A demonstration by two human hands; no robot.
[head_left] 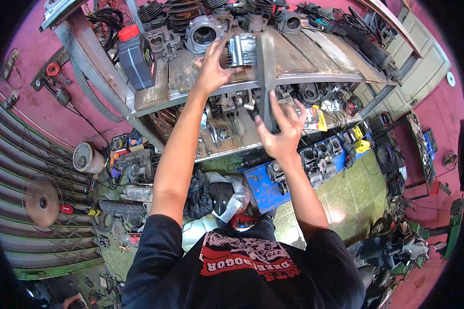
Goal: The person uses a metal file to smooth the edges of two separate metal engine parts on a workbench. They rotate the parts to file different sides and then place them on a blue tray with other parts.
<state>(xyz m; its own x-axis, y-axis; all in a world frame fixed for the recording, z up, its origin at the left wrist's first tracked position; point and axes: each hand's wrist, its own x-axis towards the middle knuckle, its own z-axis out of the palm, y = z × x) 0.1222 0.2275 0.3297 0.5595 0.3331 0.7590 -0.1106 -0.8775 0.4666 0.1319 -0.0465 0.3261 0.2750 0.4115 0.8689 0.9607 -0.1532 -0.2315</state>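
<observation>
On the front of the wooden shelf, a shiny finned engine cylinder (243,47) rests on its side or is held there; I cannot tell which. My left hand (212,72) is at its left side, thumb low and fingers up along it, gripping it. A long, flat grey bar (266,72) stands tilted against or just in front of the cylinder's right face; its material is unclear. My right hand (283,131) has the bar's lower part between thumb and index finger, the other fingers spread.
A dark bottle with a red cap (137,61) stands left on the shelf, near a round-holed engine casing (203,35). Loose parts crowd the lower shelf (227,147). Below right, a blue board (260,188) carries more engine parts. A fan (43,201) is at far left.
</observation>
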